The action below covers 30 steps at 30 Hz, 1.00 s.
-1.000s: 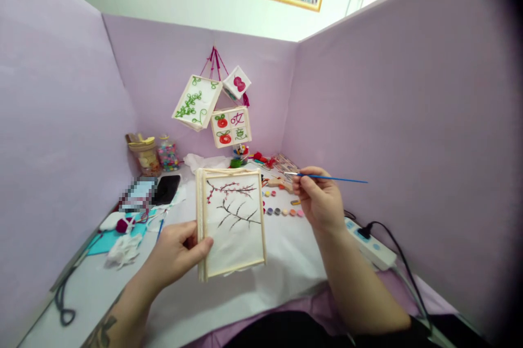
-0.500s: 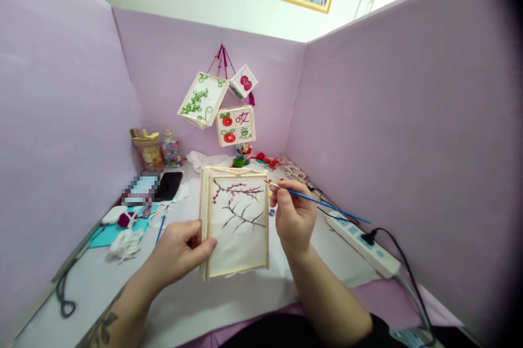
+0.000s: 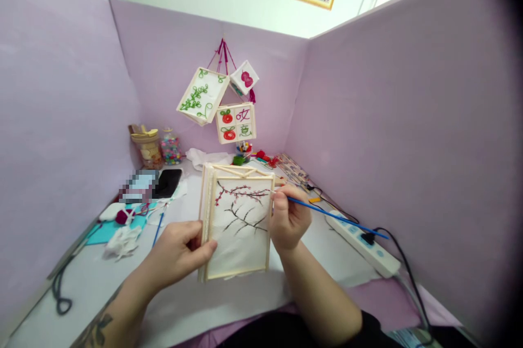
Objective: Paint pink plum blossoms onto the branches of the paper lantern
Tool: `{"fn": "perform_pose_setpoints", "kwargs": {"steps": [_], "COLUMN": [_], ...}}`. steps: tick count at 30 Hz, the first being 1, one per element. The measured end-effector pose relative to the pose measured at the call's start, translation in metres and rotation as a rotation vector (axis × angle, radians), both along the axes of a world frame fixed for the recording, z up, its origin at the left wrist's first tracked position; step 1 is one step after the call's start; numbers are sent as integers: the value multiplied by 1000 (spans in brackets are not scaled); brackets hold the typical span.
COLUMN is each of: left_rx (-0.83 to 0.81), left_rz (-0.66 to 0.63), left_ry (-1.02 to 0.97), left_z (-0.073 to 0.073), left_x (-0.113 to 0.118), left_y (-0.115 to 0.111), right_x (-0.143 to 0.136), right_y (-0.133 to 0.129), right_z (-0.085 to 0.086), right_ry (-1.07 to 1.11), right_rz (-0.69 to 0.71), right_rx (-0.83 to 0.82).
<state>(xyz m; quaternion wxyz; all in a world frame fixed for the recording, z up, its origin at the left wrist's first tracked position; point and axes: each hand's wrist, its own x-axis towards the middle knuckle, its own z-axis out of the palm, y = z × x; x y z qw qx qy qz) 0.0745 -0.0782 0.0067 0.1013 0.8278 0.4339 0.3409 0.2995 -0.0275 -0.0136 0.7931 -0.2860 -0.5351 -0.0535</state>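
Observation:
A wooden-framed lantern box (image 3: pixel 239 252) stands upright in front of me, its white face painted with dark branches and small red-pink blossoms. My left hand (image 3: pixel 182 250) is closed on its left edge, the thumb lying over the front. In a pinch, my right hand (image 3: pixel 291 217) holds a thin blue paintbrush (image 3: pixel 339 217) beside the upper right edge of the frame. The brush's tip is at the right end of the upper branch. Its handle slants down to the right.
Decorated panels (image 3: pixel 203 96) hang at the back. A jar of beads (image 3: pixel 170 149), a black phone (image 3: pixel 169 183) and crumpled tissue (image 3: pixel 121 243) lie on the left. A white power strip (image 3: pixel 363 244) with cables runs along the right.
My right hand has moved slightly down and left, bringing the brush tip from beside the frame onto the painted face's right edge. The box has shifted and turned slightly in my left hand.

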Motion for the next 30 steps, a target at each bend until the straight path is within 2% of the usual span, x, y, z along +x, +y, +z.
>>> {"fn": "perform_pose_setpoints", "kwargs": {"steps": [12, 22, 30], "left_rx": [-16, -37, -34], "left_rz": [11, 6, 10], "left_ry": [-8, -15, -15], "left_z": [-8, -5, -6], "left_x": [-2, -1, 0], "left_y": [1, 2, 3], "right_x": [-2, -2, -2], "right_y": [0, 1, 2], "right_z": [-1, -1, -1], "right_ry": [-43, -51, -54], "right_rz": [2, 55, 39], "right_rx": [-4, -5, -2]}}
